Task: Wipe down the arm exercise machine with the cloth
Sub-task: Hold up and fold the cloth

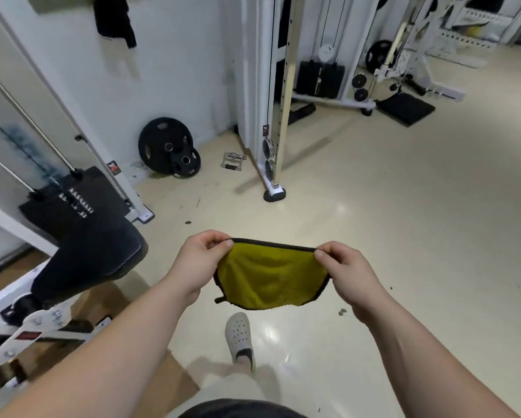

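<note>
At the bottom of the frame our pale perforated clog (238, 333) stands on the glossy cream floor (404, 236). Both bare forearms reach up from the lower corners towards the middle. There we hold a yellow cloth (268, 279) with a black hem in the air above the floor. Our left hand (199, 260) pinches its upper left corner between thumb and curled fingers, and our right hand (343, 273) pinches the upper right corner the same way. The top edge is drawn nearly taut between them and the rest hangs down in a loose curve.

At the left of the frame, just beside our left arm and apart from the cloth, stands the white-framed arm exercise machine (42, 321). Its dark padded rest (87, 254) is tilted, with a black weight stack (69, 203) and chrome guide rods behind it.

Further up, two black round weight plates (165, 146) lean against the white wall, with a small metal cable handle (232, 161) on the floor near them. A tall white cable column (280, 101) rises at centre top. Beyond it, in the upper right, are another black weight stack (319, 76), a black square mat (405, 108) and more white gym frames.
</note>
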